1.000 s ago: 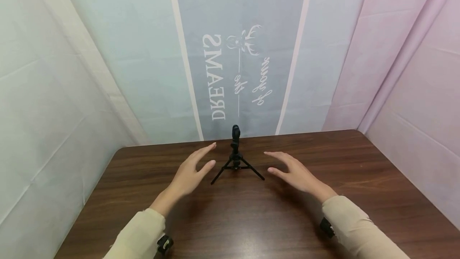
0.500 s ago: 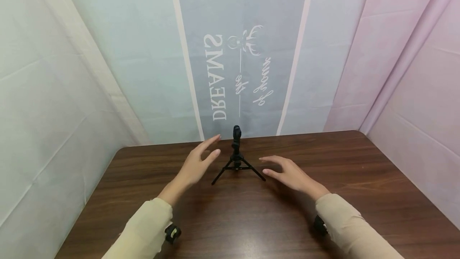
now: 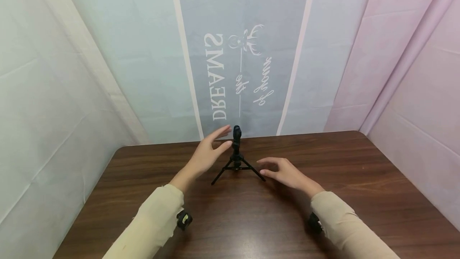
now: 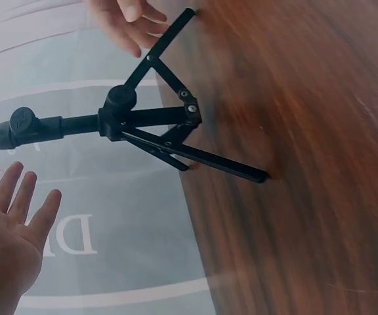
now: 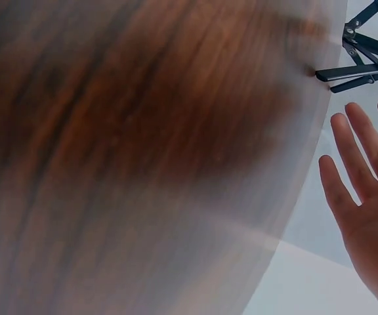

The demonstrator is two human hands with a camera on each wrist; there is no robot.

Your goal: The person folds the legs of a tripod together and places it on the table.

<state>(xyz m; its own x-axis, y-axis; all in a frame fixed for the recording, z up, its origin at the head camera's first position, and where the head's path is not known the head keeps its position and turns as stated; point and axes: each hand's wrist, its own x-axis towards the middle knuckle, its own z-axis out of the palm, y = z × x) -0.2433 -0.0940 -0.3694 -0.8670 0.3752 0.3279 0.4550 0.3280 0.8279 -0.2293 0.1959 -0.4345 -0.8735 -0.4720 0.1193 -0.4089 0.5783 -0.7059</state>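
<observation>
A small black tripod [image 3: 236, 157] stands upright on the wooden table, its legs spread, as the left wrist view [image 4: 113, 115] also shows. My left hand [image 3: 206, 153] is raised at the left of the tripod's upper post, fingers extended and thumb close to the post; whether it touches I cannot tell. To the right of the tripod, near its right leg, my right hand [image 3: 287, 174] hovers low with fingers loosely bent and nothing in it. In the right wrist view, the right hand's fingers [image 5: 353, 147] are spread below the tripod legs.
The dark wooden table [image 3: 233, 219] ends just behind the tripod. A printed fabric backdrop [image 3: 240, 51] hangs beyond its far edge, with pale cloth walls at left and right. A black strapped device sits at each wrist.
My left hand has moved up and right, closer to the tripod's post. My right hand has shifted slightly left toward the tripod's leg. The tripod stays in place.
</observation>
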